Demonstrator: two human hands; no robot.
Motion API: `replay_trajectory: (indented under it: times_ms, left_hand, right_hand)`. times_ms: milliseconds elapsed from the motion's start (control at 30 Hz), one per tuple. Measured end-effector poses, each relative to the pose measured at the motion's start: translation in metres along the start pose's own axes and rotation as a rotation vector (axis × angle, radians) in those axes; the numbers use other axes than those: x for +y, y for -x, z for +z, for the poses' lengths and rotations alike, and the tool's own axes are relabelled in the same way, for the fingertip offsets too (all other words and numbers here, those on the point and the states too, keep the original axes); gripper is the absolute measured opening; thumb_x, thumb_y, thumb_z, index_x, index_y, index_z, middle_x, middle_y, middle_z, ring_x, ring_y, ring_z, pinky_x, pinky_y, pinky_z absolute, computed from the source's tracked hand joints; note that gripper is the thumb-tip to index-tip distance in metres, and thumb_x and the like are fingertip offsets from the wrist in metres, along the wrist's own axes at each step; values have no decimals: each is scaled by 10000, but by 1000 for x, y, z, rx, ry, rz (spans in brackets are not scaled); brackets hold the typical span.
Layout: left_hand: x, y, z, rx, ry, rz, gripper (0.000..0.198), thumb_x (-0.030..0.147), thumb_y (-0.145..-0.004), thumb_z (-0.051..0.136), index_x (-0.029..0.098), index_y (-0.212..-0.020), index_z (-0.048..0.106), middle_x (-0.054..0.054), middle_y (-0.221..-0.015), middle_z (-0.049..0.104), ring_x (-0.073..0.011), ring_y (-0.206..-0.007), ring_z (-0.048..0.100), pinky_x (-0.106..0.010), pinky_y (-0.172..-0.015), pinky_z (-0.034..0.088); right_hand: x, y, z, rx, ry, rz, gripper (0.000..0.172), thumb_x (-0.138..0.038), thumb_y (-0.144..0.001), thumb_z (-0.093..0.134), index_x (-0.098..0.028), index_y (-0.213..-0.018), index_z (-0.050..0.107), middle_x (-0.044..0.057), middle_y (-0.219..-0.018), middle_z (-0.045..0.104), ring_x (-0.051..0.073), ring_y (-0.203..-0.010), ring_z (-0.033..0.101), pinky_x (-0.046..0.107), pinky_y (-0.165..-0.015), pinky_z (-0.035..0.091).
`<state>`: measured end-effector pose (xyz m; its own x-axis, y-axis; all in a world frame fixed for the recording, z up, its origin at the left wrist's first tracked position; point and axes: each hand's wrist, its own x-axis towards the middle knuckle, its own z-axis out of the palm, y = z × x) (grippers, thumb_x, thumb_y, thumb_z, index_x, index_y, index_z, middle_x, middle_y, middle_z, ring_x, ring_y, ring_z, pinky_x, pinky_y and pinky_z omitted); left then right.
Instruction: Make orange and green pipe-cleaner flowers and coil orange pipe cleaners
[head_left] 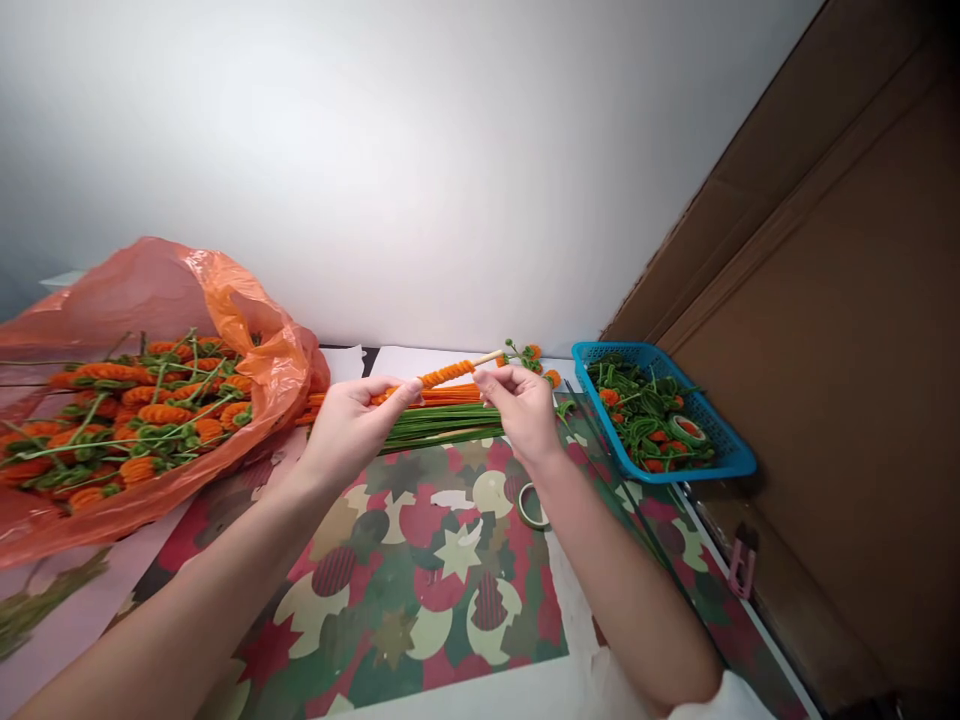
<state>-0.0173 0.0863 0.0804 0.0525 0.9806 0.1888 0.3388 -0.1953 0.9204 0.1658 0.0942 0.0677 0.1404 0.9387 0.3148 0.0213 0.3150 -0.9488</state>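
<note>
An orange pipe cleaner (448,375) is coiled round a thin wooden stick (490,357), held above the table. My left hand (364,415) is closed on the coil's left end, thumb and fingers pressed together. At the other end, my right hand (525,408) pinches the coil near where the bare stick comes out; its fingertips partly hide what they grip. Behind and below the hands lie a bundle of green pipe cleaners (442,424) and a row of straight orange pipe cleaners (457,396).
An orange plastic bag (255,300) full of orange and green pipe-cleaner pieces stands at left. On the right are a blue basket (739,455) of green pieces and a pink cutter (742,565). A tape roll (531,508) lies on the patterned sheet (420,590). Cardboard (840,270) borders the right.
</note>
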Motion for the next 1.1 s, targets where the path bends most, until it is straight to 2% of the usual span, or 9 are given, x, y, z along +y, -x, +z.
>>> replay_trajectory:
  times_ms: [67, 133, 267, 400, 567, 700, 867, 1000, 1100]
  left_hand:
    - [-7, -2, 1, -142, 155, -65, 363, 503, -779, 593, 160, -668, 637, 69, -414, 299, -73, -392, 250, -209, -396, 188]
    - [-14, -5, 0, -299, 234, -78, 384, 528, -769, 611, 160, -664, 631, 81, -428, 241, -64, -404, 210, -199, -401, 165]
    - [-19, -10, -9, -490, 172, -27, 386, 495, -772, 638, 149, -603, 629, 55, -461, 343, -61, -435, 275, -179, -406, 235]
    - [-16, -13, -15, -622, 81, 33, 355, 445, -772, 654, 144, -585, 657, 24, -491, 457, -69, -450, 356, -172, -409, 303]
    - [-14, -15, -21, -653, -36, 53, 332, 446, -769, 655, 145, -634, 697, 2, -510, 536, -87, -455, 424, -175, -409, 342]
    - [-9, -16, -26, -650, -157, 75, 351, 457, -786, 630, 140, -652, 698, -19, -551, 596, -98, -471, 461, -175, -417, 359]
    - [-5, -17, -31, -600, -311, 146, 372, 460, -802, 602, 146, -622, 684, 9, -485, 543, -81, -418, 396, -181, -389, 298]
    - [-4, -16, -31, -516, -419, 233, 395, 484, -822, 574, 145, -658, 695, 21, -464, 511, -80, -419, 354, -198, -397, 274]
    - [-4, -15, -30, -496, -466, 287, 387, 467, -839, 561, 154, -647, 685, 20, -456, 523, -81, -408, 354, -208, -400, 276]
  right_hand:
    - [11, -7, -7, -139, -204, 103, 431, -575, -603, 763, -176, -656, 609, -39, -544, 548, 90, -509, 505, 232, -515, 426]
    - [17, -13, -17, -342, -310, 162, 451, -563, -538, 813, -171, -640, 614, -44, -533, 555, 80, -486, 522, 218, -498, 439]
    - [15, -15, -36, -754, -316, 326, 372, -452, -589, 839, -146, -634, 632, -24, -537, 611, 100, -481, 599, 222, -502, 506]
    - [11, -15, -45, -946, -260, 482, 290, -364, -657, 817, -121, -696, 664, 16, -611, 682, 130, -556, 669, 231, -544, 545]
    - [13, -16, -42, -887, -227, 584, 271, -284, -609, 847, -112, -723, 671, 25, -650, 708, 111, -576, 666, 186, -525, 514]
    - [6, -17, -39, -743, -172, 660, 356, -247, -565, 870, -120, -802, 637, 7, -618, 697, 87, -509, 627, 178, -494, 496]
    - [-11, -14, -38, -597, -33, 627, 335, -218, -630, 837, -141, -851, 598, 25, -658, 713, 116, -578, 661, 210, -538, 528]
    - [-14, -14, -38, -566, -6, 642, 238, -263, -718, 774, -146, -851, 615, 47, -728, 731, 135, -676, 693, 200, -553, 525]
    - [-7, -16, -39, -582, -43, 674, 267, -250, -680, 798, -146, -856, 627, 48, -738, 734, 141, -700, 699, 201, -562, 525]
